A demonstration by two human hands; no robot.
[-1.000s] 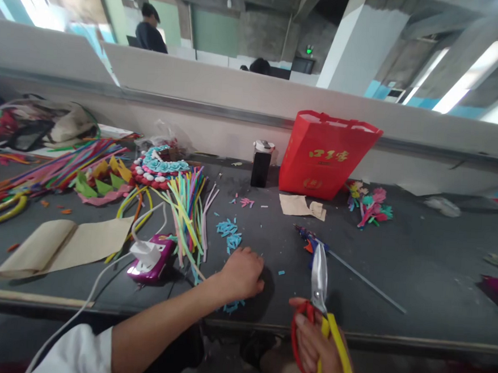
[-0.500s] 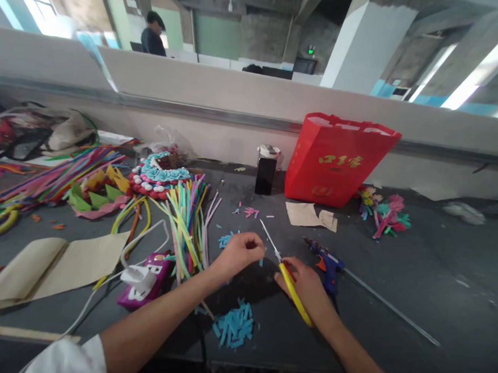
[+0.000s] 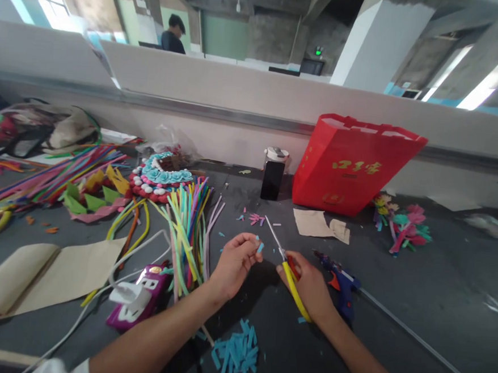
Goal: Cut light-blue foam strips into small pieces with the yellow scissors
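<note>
Between the thumb and fingers of my left hand [image 3: 235,265] is a small blue piece [image 3: 260,247], above the middle of the dark table. My right hand [image 3: 308,284] holds scissors [image 3: 293,289] with yellow and red handles; their blades point up and away, to the right of my left hand, and look closed or nearly so. A heap of cut blue pieces [image 3: 237,351] lies on the table nearer to me. Small pink pieces [image 3: 256,219] are scattered beyond my hands.
Left are colourful pipe cleaners [image 3: 188,228], a purple power strip [image 3: 143,298] with a white cable, and brown paper [image 3: 67,276]. Right are a blue glue gun [image 3: 342,284] and paper flowers [image 3: 410,226]. A black bottle [image 3: 272,177] and red bag [image 3: 353,165] stand behind.
My left hand has turned, so its fingers and the blue piece show more clearly. The scissors remain in my right hand. The camera view has shifted slightly.
</note>
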